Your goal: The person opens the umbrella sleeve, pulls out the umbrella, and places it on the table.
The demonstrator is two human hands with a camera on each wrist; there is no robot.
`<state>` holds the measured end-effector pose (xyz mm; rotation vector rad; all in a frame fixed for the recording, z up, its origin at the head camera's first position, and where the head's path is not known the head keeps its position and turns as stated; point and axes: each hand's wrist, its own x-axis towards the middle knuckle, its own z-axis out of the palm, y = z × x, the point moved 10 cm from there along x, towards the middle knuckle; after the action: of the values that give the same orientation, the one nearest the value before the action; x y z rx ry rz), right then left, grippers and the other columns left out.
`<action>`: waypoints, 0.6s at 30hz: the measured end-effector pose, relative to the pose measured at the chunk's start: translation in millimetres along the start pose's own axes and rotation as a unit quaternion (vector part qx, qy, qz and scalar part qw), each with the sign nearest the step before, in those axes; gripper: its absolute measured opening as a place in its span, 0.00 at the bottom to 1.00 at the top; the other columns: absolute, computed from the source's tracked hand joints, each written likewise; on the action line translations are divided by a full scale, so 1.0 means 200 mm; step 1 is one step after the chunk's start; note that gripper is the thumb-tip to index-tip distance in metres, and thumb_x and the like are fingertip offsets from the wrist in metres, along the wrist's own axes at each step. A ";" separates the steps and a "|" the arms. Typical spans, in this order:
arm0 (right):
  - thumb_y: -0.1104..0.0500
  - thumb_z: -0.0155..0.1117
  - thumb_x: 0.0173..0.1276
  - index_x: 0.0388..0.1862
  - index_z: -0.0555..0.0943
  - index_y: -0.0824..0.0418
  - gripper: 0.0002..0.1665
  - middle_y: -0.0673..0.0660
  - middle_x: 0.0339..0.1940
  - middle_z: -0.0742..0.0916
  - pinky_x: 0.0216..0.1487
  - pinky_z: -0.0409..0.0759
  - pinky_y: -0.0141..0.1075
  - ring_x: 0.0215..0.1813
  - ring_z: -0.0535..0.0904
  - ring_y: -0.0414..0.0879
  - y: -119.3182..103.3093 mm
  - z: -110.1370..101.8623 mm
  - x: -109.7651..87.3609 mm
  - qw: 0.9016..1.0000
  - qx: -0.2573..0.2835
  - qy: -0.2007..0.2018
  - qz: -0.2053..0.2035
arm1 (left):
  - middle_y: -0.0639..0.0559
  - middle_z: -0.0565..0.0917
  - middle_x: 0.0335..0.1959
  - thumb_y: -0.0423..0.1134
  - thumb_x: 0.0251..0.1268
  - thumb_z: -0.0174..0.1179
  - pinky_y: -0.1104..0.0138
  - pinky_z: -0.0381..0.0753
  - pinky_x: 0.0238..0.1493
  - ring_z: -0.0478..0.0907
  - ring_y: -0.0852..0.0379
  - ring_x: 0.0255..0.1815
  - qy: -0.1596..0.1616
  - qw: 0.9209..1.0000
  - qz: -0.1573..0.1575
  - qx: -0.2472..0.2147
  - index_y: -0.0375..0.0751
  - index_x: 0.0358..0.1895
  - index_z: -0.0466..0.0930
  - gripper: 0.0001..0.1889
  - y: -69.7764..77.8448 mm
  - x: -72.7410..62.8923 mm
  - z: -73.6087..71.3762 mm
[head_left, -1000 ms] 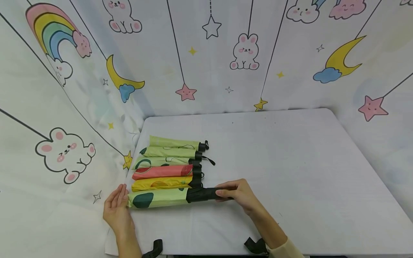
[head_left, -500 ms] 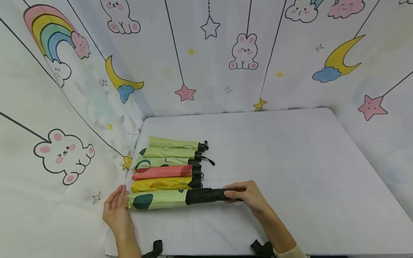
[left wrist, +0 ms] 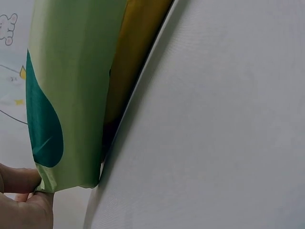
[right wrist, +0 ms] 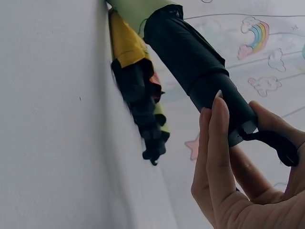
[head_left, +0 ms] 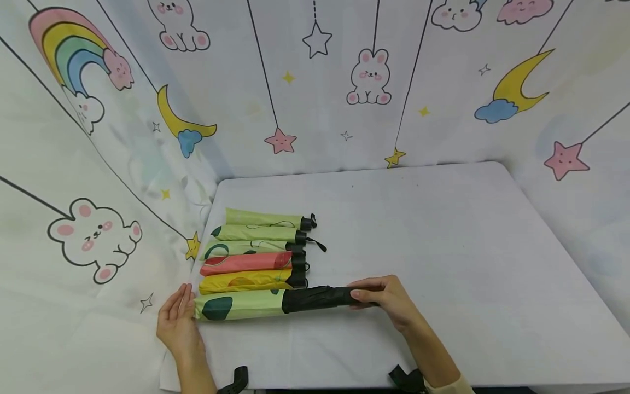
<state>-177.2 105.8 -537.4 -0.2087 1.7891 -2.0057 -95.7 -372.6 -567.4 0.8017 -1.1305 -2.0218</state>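
Note:
A black folded umbrella [head_left: 317, 299] sticks out of the right end of a light green sleeve [head_left: 253, 304] with dark green spots. My left hand [head_left: 178, 323] pinches the sleeve's closed left end between thumb and fingers; the left wrist view shows the green fabric [left wrist: 74, 95] bunched there. With thumb and fingertips, my right hand [head_left: 386, 300] grips the end of the umbrella's handle. In the right wrist view a black wrist strap [right wrist: 274, 140] hangs from the handle [right wrist: 226, 102]. Part of the umbrella is hidden inside the sleeve.
Just behind lie several sleeved umbrellas in a row: a yellow one [head_left: 231, 282], a red one [head_left: 251, 264] and light green ones, like the farthest [head_left: 263, 218], black handles to the right. They rest on a white table [head_left: 443, 262] before a patterned curtain [head_left: 236, 71].
My right hand has moved to the right, and more of the black umbrella shows outside the green sleeve. My left hand keeps its hold on the sleeve's end.

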 end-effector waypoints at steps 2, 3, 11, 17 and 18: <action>0.63 0.76 0.67 0.53 0.86 0.76 0.20 0.70 0.47 0.90 0.49 0.90 0.48 0.39 0.91 0.62 0.00 -0.01 0.00 1.000 -0.002 -0.001 0.001 | 0.36 0.82 0.63 0.16 0.68 0.59 0.67 0.81 0.59 0.85 0.50 0.61 0.002 1.000 -0.001 -0.003 0.26 0.63 0.77 0.20 0.00 0.00 0.00; 0.63 0.76 0.67 0.53 0.86 0.76 0.21 0.70 0.47 0.90 0.50 0.90 0.48 0.39 0.91 0.62 0.00 -0.02 -0.01 1.000 -0.001 -0.001 0.002 | 0.36 0.82 0.63 0.16 0.68 0.59 0.67 0.81 0.59 0.85 0.50 0.61 0.003 1.000 -0.001 -0.004 0.26 0.62 0.77 0.20 0.00 0.00 0.00; 0.64 0.75 0.67 0.55 0.85 0.77 0.22 0.69 0.49 0.90 0.50 0.90 0.49 0.40 0.91 0.63 0.00 -0.09 -0.03 1.000 0.004 0.004 -0.003 | 0.37 0.83 0.63 0.16 0.69 0.58 0.67 0.81 0.59 0.84 0.50 0.62 0.006 1.000 -0.005 0.007 0.27 0.62 0.78 0.20 0.00 0.00 0.00; 0.63 0.74 0.68 0.56 0.84 0.76 0.22 0.67 0.51 0.89 0.52 0.89 0.48 0.42 0.91 0.63 0.00 -0.17 -0.08 1.000 0.002 0.022 0.010 | 0.38 0.82 0.63 0.16 0.69 0.58 0.68 0.81 0.59 0.83 0.50 0.63 0.007 1.000 -0.011 0.008 0.28 0.63 0.77 0.20 -0.01 0.00 -0.01; 0.63 0.74 0.68 0.56 0.84 0.76 0.22 0.67 0.52 0.89 0.52 0.89 0.48 0.42 0.91 0.63 -0.01 -0.19 -0.09 1.000 0.000 0.025 0.010 | 0.38 0.82 0.64 0.16 0.69 0.58 0.68 0.81 0.59 0.83 0.50 0.63 0.006 1.000 -0.011 0.008 0.28 0.63 0.77 0.20 0.00 0.00 -0.01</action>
<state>-177.0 147.2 -538.5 -0.1404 1.8151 -2.0139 -95.0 -373.6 -569.1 0.8368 -1.1375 -2.0260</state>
